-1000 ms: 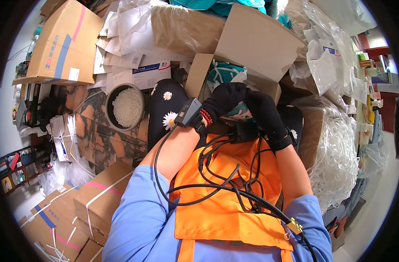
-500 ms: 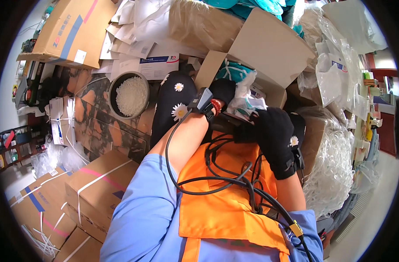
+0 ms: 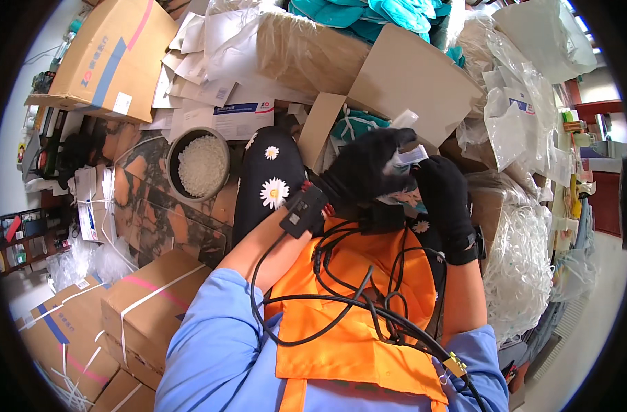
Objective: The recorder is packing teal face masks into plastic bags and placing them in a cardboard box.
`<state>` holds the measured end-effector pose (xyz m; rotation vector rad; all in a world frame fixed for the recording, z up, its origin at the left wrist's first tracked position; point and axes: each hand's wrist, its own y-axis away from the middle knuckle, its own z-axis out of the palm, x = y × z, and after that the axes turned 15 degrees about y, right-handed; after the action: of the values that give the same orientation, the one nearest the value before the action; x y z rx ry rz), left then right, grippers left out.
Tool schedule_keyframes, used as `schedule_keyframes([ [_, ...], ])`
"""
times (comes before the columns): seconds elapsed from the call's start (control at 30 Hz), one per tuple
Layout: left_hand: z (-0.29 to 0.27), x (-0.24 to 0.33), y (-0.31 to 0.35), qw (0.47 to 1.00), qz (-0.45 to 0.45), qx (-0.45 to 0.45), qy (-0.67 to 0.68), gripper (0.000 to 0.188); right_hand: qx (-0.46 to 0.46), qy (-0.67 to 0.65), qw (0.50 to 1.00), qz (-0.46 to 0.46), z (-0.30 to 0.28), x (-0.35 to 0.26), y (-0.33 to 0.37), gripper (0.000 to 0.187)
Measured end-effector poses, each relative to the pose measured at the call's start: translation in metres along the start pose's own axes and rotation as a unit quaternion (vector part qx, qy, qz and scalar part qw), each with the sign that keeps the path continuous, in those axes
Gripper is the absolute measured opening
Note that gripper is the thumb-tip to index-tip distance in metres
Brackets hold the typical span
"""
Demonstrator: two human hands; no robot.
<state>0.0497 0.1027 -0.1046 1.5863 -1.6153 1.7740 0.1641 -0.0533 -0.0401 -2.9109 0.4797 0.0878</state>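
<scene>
A little white packet (image 3: pixel 412 156) is between the left hand (image 3: pixel 368 163), with fingers spread wide, and the right hand (image 3: pixel 442 189), curled by its edge — I can't tell if it's gripping — near a big open box (image 3: pixel 416 75).

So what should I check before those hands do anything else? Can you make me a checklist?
1. Left hand free? OK: its thumb and fingers are spread apart beside the small white packet.
2. Right hand has a firm grip? Cannot tell: its fingertips are at the packet's end, but the pinch is hidden.
3. Carton open? OK: its flaps stand up, and teal fabric shows inside.
4. Cables tidy? Not ok: they loop loosely over the orange apron, so they might snag.
5. Bowl upright? OK: it's on the floor, with white bits inside.
</scene>
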Motion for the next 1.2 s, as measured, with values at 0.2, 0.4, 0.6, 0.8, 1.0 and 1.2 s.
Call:
schedule_keyframes([
  [0.2,0.022,-0.029,0.008,0.963,-0.191,-0.154,0.110,0.052,-0.052,-0.104,0.992,0.054,-0.005,-0.009,-0.013,0.024],
  [0.4,-0.006,-0.069,0.006,0.892,-0.312,0.035,0.324,0.037,0.050,-0.346,0.903,0.251,-0.008,0.035,0.006,0.055],
  [0.6,-0.007,-0.069,0.000,0.854,-0.324,0.034,0.405,0.040,-0.067,-0.498,0.752,0.426,-0.001,-0.007,0.025,0.042],
  [0.8,-0.001,-0.060,0.008,0.855,-0.337,-0.024,0.393,0.047,-0.020,-0.269,0.890,0.368,-0.012,-0.017,0.019,0.023],
  [1.0,0.001,-0.137,0.031,0.917,-0.260,0.170,0.251,0.038,0.094,-0.028,0.983,0.154,0.006,0.003,0.034,0.006],
  [1.2,0.010,-0.136,0.037,0.974,-0.208,0.079,0.052,0.041,0.018,0.021,0.992,0.119,0.018,0.019,0.047,0.005],
])
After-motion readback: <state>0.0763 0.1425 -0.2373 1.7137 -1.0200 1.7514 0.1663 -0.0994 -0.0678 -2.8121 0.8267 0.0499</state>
